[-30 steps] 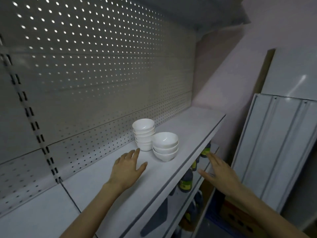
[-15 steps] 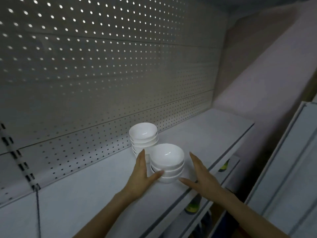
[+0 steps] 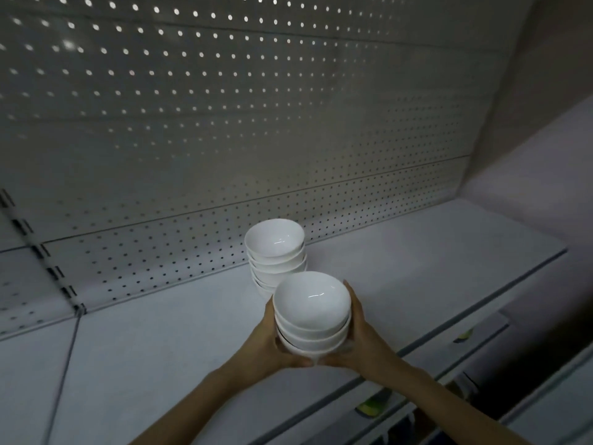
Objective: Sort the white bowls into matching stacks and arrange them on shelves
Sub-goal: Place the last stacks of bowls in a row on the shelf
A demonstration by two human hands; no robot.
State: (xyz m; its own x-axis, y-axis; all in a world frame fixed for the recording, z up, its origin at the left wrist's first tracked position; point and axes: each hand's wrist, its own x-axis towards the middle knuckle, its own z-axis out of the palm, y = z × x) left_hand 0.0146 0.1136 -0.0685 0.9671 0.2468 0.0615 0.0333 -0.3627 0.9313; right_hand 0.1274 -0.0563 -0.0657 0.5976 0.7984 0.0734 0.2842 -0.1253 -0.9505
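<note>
A short stack of wide white bowls (image 3: 312, 311) is cupped between both hands near the front of the white shelf (image 3: 160, 348). My left hand (image 3: 263, 343) wraps its left side and underside. My right hand (image 3: 361, 338) holds its right side, fingers reaching up to the top rim. Whether the stack's base touches the shelf is hidden by my hands. Just behind it stands a taller stack of smaller white bowls (image 3: 275, 252), close to the back panel and touched by neither hand.
A perforated metal back panel (image 3: 224, 123) rises behind the shelf, with a slotted upright (image 3: 48, 261) at the left. A pale wall (image 3: 545, 155) closes the right end. A lower shelf at the bottom right holds dark bottles with yellow-green labels (image 3: 372, 406).
Both hands have closed in around the wide-bowl stack, from spread beside it to gripping it. The view has moved closer to the bowls.
</note>
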